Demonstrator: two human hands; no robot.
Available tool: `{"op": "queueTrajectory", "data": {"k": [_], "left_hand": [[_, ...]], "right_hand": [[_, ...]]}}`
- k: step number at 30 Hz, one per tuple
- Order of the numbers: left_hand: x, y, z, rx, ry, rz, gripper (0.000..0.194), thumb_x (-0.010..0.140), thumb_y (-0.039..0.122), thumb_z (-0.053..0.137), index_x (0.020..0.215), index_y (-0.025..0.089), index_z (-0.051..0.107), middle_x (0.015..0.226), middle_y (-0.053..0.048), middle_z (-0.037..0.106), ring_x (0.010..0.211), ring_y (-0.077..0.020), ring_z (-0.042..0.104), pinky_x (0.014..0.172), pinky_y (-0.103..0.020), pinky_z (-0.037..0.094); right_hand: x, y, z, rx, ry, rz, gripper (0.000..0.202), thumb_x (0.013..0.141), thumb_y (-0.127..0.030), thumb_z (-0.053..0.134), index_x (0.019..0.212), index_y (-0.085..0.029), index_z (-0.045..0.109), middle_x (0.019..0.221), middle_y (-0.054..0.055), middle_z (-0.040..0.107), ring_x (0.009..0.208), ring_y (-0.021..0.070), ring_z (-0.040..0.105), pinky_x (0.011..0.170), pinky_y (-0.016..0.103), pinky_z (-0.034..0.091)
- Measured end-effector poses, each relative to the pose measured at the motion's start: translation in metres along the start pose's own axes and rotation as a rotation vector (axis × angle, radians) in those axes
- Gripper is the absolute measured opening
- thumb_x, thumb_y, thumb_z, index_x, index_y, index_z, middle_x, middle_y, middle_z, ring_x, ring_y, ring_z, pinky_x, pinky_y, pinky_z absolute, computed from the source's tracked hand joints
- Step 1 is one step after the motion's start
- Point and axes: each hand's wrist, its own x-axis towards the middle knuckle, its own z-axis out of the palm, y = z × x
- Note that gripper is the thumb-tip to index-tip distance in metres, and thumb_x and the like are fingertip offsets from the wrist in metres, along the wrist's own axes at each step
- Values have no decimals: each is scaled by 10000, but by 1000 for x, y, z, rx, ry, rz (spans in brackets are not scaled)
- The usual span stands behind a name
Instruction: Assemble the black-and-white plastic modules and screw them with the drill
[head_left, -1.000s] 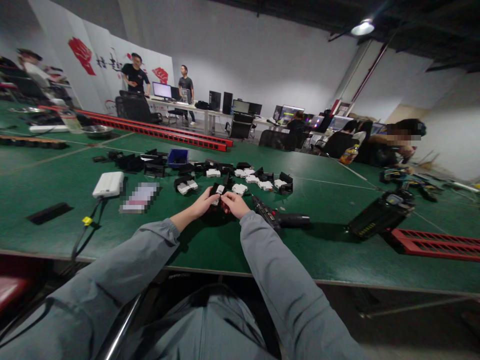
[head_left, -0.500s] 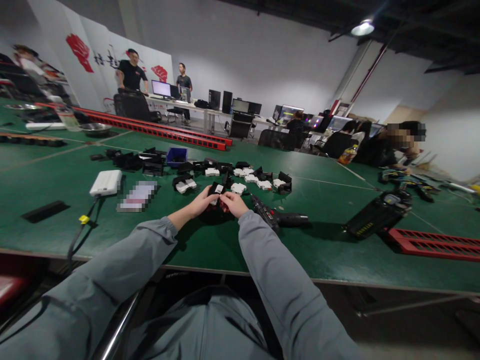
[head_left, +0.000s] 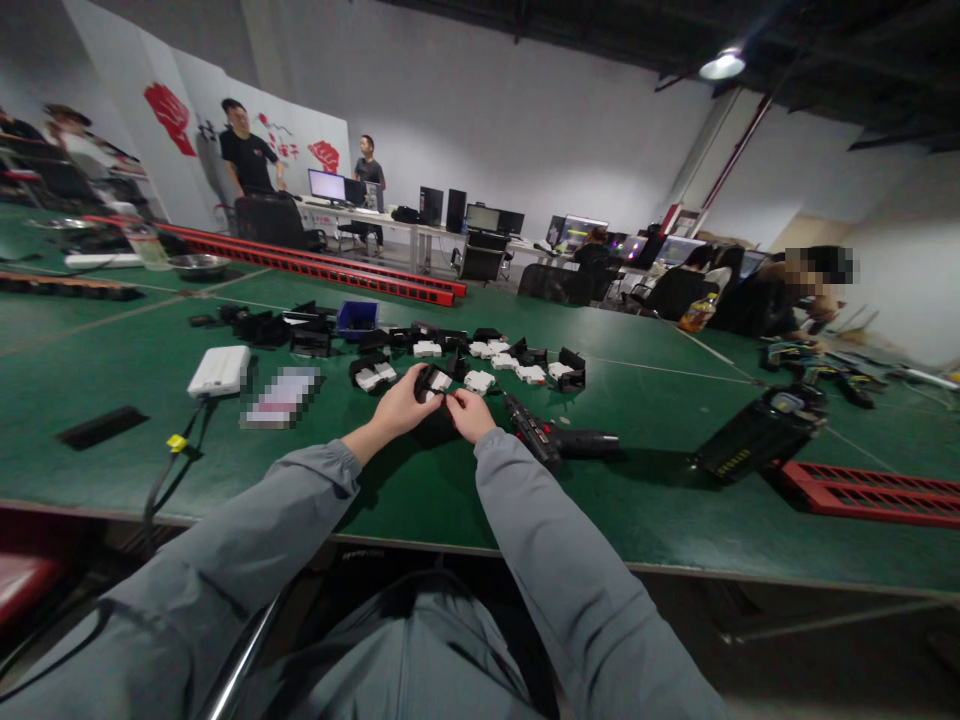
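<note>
My left hand [head_left: 401, 406] is closed around a small black housing with a white insert [head_left: 437, 382], held just above the green table [head_left: 420, 500]. My right hand [head_left: 472, 414] sits close beside it, thumb and fingers pinched together at the housing's right edge; what lies between those fingertips is too small to make out. Past my hands lie several white parts [head_left: 480, 381] and black housings [head_left: 572, 370] in a loose row. A black cordless screwdriver [head_left: 559, 440] rests right of my right hand, its tip pointing toward the white parts.
On the left are a white box [head_left: 219, 371] with a cable, a blurred phone-like slab [head_left: 283, 398] and a black strip [head_left: 102, 427]. A blue bin [head_left: 358, 318] stands behind the parts. To the right lie a black cylinder [head_left: 761, 430] and a red slotted rail [head_left: 877, 492].
The housing has tilted in my left hand, so more of its white insert shows. My right fingers have shifted slightly right and down. The view has turned slightly left.
</note>
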Motion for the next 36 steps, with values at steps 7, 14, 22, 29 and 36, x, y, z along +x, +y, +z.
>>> {"op": "queueTrajectory", "data": {"k": [7,14,22,29,36], "left_hand": [[-2,9,-6,241,23,0,763,762,489,617,1434,245,350,1244,-95,632,1023,-305,653,821,-360,501],[-5,9,-7,324,-28,15,783,771,486,599,1452,215,323,1304,-111,596,1068,-310,638,856,-351,489],[-4,10,-2,321,-48,-26,808,785,491,601,1460,154,315,1389,-193,501,1086,-348,619,877,-385,463],[-3,9,0,290,-74,-97,797,758,496,641,1428,184,343,1282,-193,585,1017,-359,646,830,-396,473],[-4,6,2,294,-43,-96,727,770,483,622,1390,188,383,1304,-206,543,1014,-364,645,819,-418,485]], "right_hand": [[-4,-5,-1,-106,74,-77,370,857,-543,513,791,-187,590,658,-9,594,634,138,545,592,247,450],[-6,-8,-2,-130,57,-32,396,819,-558,564,773,-169,622,621,-6,610,518,113,518,493,227,417],[-8,-9,5,-104,11,47,444,844,-570,520,644,-180,588,506,-8,574,364,95,457,365,224,336],[-9,-7,3,-144,19,66,441,841,-582,530,675,-181,609,554,2,611,389,93,470,390,221,356],[-9,-11,4,-181,40,39,410,838,-549,561,669,-182,630,575,13,622,504,126,542,493,236,400]]}}
